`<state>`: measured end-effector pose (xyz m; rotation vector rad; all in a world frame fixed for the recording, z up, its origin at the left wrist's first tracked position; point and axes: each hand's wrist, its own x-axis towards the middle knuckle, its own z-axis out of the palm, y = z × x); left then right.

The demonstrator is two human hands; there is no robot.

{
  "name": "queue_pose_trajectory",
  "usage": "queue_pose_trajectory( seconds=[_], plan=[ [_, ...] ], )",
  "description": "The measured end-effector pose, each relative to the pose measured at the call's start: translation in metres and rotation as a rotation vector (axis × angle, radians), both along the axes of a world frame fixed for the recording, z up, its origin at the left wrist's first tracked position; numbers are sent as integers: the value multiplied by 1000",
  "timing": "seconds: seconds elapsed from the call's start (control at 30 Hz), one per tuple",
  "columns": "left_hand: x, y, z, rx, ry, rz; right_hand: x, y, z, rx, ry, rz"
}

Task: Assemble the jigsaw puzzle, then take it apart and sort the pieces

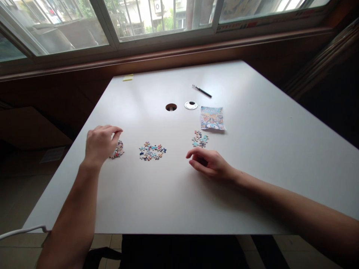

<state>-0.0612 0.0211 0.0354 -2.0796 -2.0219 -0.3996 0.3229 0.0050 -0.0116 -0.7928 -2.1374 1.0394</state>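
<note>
My left hand (101, 144) is above the left pile of jigsaw puzzle pieces (120, 150), partly covering it. Its thumb and forefinger are pinched together, and whatever may be between the tips is too small to make out. In the middle lies a wider pile of jigsaw pieces (153, 151), mostly blue, white and orange. My right hand (209, 163) rests on its side on the table, fingers loosely curled, a gap between thumb and forefinger and nothing in it. Just beyond it is a third group of pieces (200, 139), touched by neither hand.
A printed picture sheet (212, 118) lies behind the right-hand pieces on the white table (157, 201). Farther back are a black pen (202, 91), a round metal cover (191, 105), a cable hole (171, 107) and a yellow sticky note (128, 77). A white cable (25, 231) crosses the near left corner.
</note>
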Motion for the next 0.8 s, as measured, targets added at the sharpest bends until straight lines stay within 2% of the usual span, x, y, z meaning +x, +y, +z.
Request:
queue_pose_trajectory(
  seconds=[0.07,0.17,0.4,0.6,0.8],
  plan=[
    [-19,-1,4,-53,77,132,0,0,1,-2,-4,1],
    [-33,-2,5,-256,44,198,-1,0,2,-4,-3,-1],
    [-27,-2,7,-447,-83,40,-1,0,1,-6,-8,-6],
    [-29,-4,5,-508,-218,55,-1,0,2,-14,-3,0],
    [-28,-4,4,-505,-235,105,-1,0,3,-14,5,2]
  ],
)
